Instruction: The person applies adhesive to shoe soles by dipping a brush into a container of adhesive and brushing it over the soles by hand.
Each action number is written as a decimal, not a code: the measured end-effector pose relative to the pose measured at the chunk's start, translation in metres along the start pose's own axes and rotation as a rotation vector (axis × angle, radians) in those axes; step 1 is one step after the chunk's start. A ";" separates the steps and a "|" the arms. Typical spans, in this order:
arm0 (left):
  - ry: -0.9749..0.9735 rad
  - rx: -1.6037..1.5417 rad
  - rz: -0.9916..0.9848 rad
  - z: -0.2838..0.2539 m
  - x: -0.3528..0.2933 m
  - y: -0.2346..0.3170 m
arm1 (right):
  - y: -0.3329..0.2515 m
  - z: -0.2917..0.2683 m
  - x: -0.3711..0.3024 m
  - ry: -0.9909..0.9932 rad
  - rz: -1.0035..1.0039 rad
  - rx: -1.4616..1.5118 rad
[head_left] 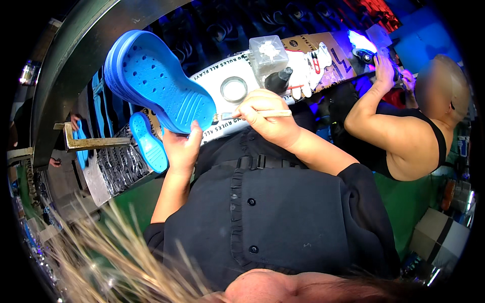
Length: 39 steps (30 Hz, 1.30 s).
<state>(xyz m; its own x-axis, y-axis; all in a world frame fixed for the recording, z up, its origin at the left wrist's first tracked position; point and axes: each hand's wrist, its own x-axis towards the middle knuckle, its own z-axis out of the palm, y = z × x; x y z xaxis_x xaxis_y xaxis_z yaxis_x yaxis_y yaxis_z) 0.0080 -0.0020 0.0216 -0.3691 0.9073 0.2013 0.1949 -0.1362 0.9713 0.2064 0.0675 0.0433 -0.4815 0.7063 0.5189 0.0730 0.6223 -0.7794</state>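
A large blue shoe sole (156,76), dotted with small holes and grooved at the heel, is tilted up in front of me. My left hand (183,146) grips its heel end, thumb on the upper face. In my right hand (268,118) is a slim brush (275,113) with a pale handle, its bristles at the heel's edge. Just beyond the brush stands a small round dish (234,89) with whitish contents. A second, thinner blue sole (148,141) lies left of my left wrist.
Behind the dish are a clear plastic box (269,53), a dark bottle (279,81), white gloves (303,76) and red-handled snips (316,62). A metal frame (60,65) curves along the left. At right, a co-worker (399,121) handles something under bright blue light.
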 end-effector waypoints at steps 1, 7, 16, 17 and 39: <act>0.000 -0.012 0.006 0.001 -0.001 0.002 | 0.002 0.003 -0.001 0.018 -0.042 -0.023; -0.061 0.063 0.009 -0.003 0.001 0.003 | 0.002 -0.001 -0.002 0.010 -0.107 -0.136; -0.008 0.087 0.093 0.003 0.001 0.007 | 0.007 0.001 -0.003 0.001 -0.125 -0.175; -0.006 0.088 0.090 0.002 0.002 0.006 | 0.006 -0.001 -0.003 0.015 -0.113 -0.133; 0.024 0.182 0.348 0.010 0.003 -0.016 | 0.009 0.000 -0.007 0.044 -0.148 -0.144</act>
<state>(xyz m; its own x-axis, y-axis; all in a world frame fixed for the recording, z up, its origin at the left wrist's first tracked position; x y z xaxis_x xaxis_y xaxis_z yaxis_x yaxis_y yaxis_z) 0.0128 0.0069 0.0054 -0.2737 0.8093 0.5197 0.4696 -0.3591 0.8065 0.2109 0.0686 0.0325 -0.4582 0.6153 0.6414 0.1295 0.7601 -0.6367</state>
